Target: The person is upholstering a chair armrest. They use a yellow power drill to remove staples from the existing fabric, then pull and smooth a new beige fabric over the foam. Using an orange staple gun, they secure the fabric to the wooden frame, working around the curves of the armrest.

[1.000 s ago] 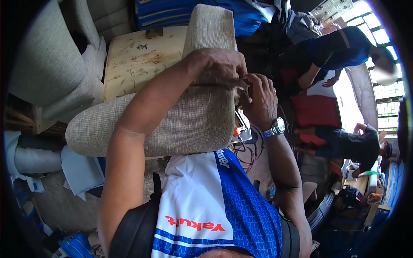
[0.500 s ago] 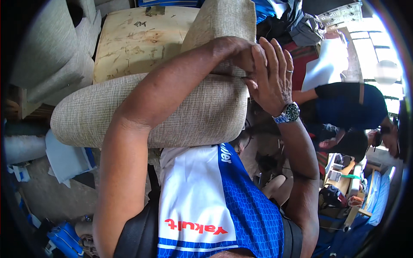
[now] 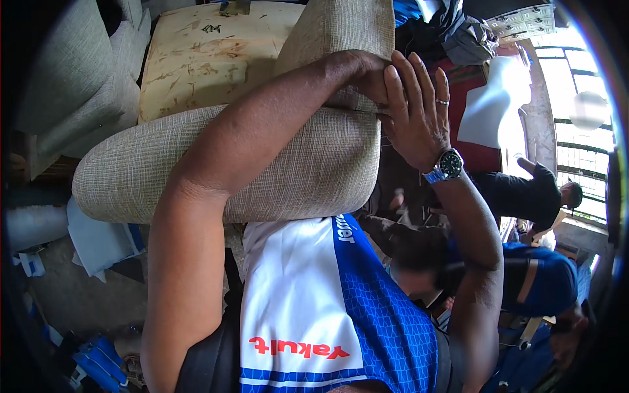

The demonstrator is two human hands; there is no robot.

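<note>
find the pad (image 3: 308, 170) along the near side of the board (image 3: 209, 78): probably bulky, soft over stiff, hardly slippery, best gripped around both ends. right of the board, see the right hand (image 3: 419, 128) with straight, slightly spread fingers; cannot tell for the left hand (image 3: 375, 82), fingers hidden.

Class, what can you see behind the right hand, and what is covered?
Behind the right hand, part of the left hand shows, at the edge of the beige woven upholstered piece. The left hand's fingers are mostly covered, so what they hold, if anything, cannot be seen.
</note>
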